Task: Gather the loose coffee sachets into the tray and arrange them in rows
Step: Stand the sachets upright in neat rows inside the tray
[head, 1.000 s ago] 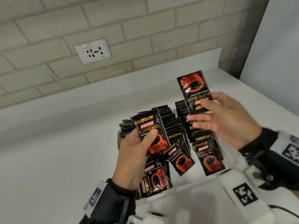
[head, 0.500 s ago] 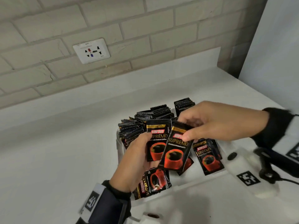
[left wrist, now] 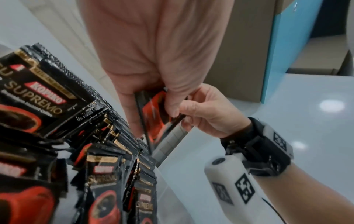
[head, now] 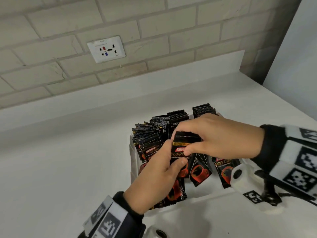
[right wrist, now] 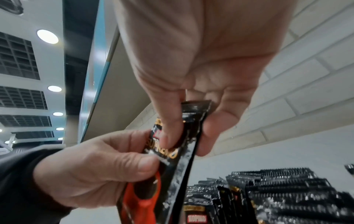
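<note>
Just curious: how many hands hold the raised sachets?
2. The left hand grips the held sachets low; the right hand pinches their top edge, above the tray.

Tray (head: pixel 133 166) sits on the bench (head: pixel 68 160), near its right end. Sachets (head: pixel 154 133) stand in rows at the tray's rear; a few lie flat in front, apparently loose. Socket (head: pixel 106 49) on wall behind.

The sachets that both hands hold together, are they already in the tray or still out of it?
Out. Left hand and right hand pinch the sachets above the tray, over its rows.
</note>
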